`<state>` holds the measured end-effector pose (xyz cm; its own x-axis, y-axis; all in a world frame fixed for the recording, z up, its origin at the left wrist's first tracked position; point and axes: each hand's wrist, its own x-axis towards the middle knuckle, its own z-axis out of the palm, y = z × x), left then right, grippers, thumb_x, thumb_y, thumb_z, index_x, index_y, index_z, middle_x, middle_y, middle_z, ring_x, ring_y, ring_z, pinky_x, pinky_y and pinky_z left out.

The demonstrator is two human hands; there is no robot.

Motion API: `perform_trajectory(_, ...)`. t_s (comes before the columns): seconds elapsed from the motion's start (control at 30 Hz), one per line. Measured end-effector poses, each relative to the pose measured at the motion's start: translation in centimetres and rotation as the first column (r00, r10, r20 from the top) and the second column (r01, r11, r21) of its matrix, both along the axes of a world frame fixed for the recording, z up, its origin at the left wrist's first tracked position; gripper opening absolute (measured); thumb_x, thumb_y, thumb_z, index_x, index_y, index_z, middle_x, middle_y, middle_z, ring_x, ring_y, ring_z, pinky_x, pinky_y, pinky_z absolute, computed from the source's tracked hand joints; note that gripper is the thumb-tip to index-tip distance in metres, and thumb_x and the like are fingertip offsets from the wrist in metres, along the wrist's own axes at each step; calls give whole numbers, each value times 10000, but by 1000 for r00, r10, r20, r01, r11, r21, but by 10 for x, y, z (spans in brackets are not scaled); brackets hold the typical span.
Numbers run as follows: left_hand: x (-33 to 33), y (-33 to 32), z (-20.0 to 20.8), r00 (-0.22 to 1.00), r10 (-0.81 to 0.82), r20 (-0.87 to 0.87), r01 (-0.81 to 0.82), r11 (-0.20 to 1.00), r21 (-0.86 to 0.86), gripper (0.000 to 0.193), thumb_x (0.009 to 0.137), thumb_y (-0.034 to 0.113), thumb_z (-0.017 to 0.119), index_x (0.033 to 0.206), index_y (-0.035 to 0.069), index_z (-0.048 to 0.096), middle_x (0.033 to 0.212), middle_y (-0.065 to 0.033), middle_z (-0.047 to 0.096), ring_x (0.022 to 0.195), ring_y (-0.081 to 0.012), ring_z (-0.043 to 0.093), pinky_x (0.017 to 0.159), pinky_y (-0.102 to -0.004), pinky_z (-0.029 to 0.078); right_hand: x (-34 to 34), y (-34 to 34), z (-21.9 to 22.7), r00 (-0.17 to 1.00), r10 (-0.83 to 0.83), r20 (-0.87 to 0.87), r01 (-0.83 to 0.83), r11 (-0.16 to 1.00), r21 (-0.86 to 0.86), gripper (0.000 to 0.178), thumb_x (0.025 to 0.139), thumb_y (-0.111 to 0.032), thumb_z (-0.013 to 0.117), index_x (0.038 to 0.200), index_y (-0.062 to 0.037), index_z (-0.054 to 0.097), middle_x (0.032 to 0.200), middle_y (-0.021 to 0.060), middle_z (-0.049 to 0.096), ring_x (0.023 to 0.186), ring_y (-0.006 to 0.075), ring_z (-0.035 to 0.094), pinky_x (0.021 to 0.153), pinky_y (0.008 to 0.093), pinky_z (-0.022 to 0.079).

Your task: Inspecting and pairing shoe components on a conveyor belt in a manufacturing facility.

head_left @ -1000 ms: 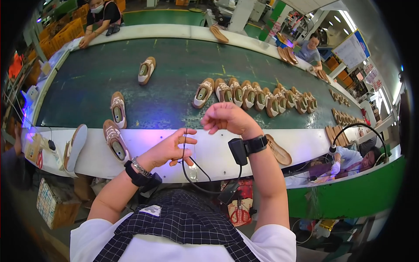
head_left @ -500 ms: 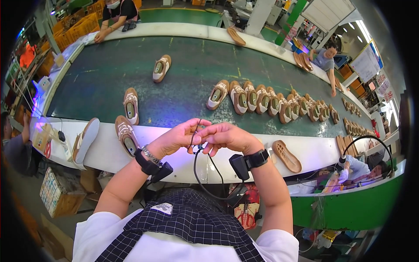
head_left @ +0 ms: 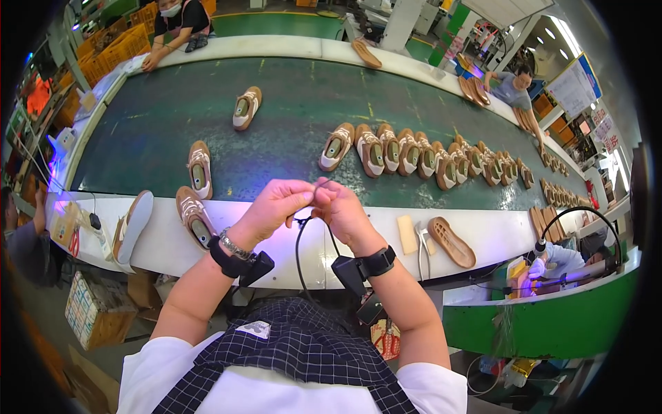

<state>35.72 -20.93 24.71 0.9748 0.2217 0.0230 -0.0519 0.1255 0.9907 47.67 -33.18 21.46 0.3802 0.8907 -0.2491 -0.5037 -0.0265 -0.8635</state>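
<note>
Pinching a thin black cord [head_left: 298,257] in narrowed fingertips, the left hand [head_left: 276,205] and right hand [head_left: 343,212] meet over the white bench [head_left: 165,239], near its far edge, where it borders the dark green belt [head_left: 269,162]. Each grip is closed on the cord; the fingers hide exactly where it passes between them. Below the hands the cord hangs in a loose loop toward the near edge of the bench. A small black device is strapped to each wrist, and a metal bracelet [head_left: 234,245] circles the left one.

To the right of the hands, a cream block [head_left: 407,234], silver pliers [head_left: 423,254] and a tan shoe sole [head_left: 452,241] lie side by side on the bench, the pliers' handles pointing at its near edge. To the left, a brown shoe [head_left: 195,217] sits at the far edge, and another shoe [head_left: 133,228] is tipped on its side toward the left corner, its pale underside showing. On the belt, a row of brown and white shoes [head_left: 336,147] runs off to the right. Beyond the belt, a masked person [head_left: 176,24] leans at the left and a second person [head_left: 514,90] reaches in at the right.
</note>
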Motion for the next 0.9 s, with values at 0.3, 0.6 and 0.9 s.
perform_trajectory(0.3, 0, -28, -17, 990, 6, 140, -36, 977, 212, 179, 818, 77, 554, 969, 31, 638, 920, 16, 549, 702, -30, 426, 603, -175, 330, 17, 8, -30, 723, -292, 627, 359, 933, 20, 953, 772, -111, 626, 1464, -162, -28, 1440, 346, -101, 1379, 403, 21, 1093, 378, 154)
perform_trajectory(0.6, 23, -63, -16, 918, -255, 304, 98, 888, 449, 310, 783, 22, 541, 1093, 18, 524, 785, -20, 545, 777, -66, 532, 692, -247, 429, -17, 31, -50, 407, 482, 776, 60, 833, -550, 723, 763, -325, 647, 1338, 14, 369, 1435, 304, 191, 1378, 390, 92, 1102, 389, 189)
perform_trajectory(0.9, -26, -127, -5, 821, -560, 113, 342, 640, 688, 236, 692, 84, 593, 918, 53, 532, 664, -99, 563, 615, -312, 554, 565, -400, 420, 27, 41, -58, 965, 210, 157, -120, 885, -450, 302, 835, -199, 578, 1056, 6, 561, 949, 150, 602, 834, 307, 630, 608, 392, 561)
